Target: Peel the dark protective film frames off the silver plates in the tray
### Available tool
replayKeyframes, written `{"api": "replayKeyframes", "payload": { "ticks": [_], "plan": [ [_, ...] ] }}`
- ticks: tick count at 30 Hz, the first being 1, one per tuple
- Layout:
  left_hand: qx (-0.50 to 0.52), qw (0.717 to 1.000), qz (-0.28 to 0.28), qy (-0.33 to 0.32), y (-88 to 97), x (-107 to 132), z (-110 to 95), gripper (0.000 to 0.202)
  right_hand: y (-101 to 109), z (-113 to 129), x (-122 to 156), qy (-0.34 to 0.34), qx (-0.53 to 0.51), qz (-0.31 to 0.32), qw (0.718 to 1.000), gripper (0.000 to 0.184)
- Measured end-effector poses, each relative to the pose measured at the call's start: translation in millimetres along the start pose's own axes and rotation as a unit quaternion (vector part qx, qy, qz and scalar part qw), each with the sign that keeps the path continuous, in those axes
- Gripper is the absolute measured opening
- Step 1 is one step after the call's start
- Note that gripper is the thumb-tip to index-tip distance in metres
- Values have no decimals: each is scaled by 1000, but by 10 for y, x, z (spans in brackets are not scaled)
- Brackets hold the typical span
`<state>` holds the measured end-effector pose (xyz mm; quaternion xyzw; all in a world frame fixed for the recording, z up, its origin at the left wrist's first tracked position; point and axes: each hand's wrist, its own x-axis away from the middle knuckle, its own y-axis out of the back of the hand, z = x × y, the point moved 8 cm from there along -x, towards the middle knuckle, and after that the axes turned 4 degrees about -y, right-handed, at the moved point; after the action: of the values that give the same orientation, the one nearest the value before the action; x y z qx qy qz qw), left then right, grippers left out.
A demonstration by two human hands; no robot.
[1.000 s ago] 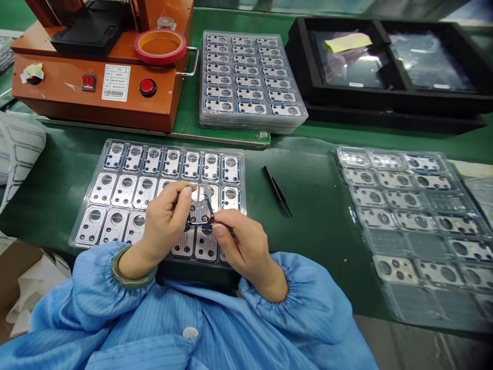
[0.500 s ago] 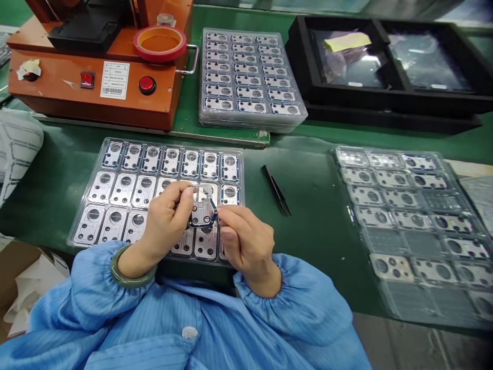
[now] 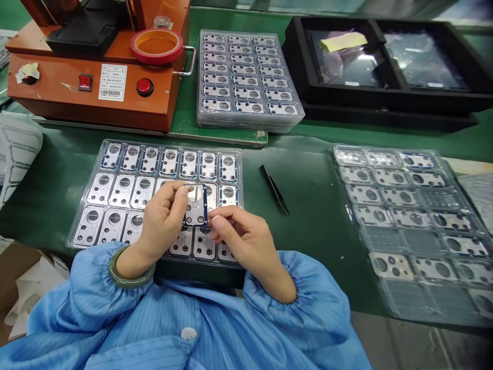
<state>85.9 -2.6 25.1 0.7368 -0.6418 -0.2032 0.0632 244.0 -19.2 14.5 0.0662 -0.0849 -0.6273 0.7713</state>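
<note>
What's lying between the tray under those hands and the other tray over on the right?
Black tweezers lie between them on the green work surface, as the head view shows.

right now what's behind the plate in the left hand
Behind the plate is the left tray, with more plates. Slots covered by the plate and left hand can't be seen.

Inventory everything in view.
held plate: one, silver-blue, in left grip
trays: two, clear, left and right
tray stack: one, clear, far centre
other plates: many, silver, in trays
tweezers: one, black, between trays
machine: one, orange, far left
tape roll: one, red, on machine
case: at least one, black, far right
sheets: several, pale, scattered
carton: one, brown, lower left
table: one, green, beneath
smock: one, blue, bottom
bangle: one, green, left wrist
left grip: one, bare, centre
right grip: one, bare, centre
</note>
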Motion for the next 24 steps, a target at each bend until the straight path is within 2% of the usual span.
{"api": "replayKeyframes", "payload": {
  "ticks": [4,6,13,19,24],
  "plan": [
    [-13,1000,10,-21,-16,4,-45,21,-139,-51,11,-57,-17,80,995,26],
    [-12,1000,15,-23,-26,1,-59,21,-160,-83,22,-83,-37,93,991,30],
    [3,999,28,-23,-49,17,-61,19,-152,-163,0,-124,-119,82,982,28],
    [34,998,57,16,-104,41,21,22,-157,-208,-19,-137,-144,69,978,30],
    [40,995,88,3,-165,43,5,20,-134,-241,-56,-146,-164,43,975,32]
  ]
}}
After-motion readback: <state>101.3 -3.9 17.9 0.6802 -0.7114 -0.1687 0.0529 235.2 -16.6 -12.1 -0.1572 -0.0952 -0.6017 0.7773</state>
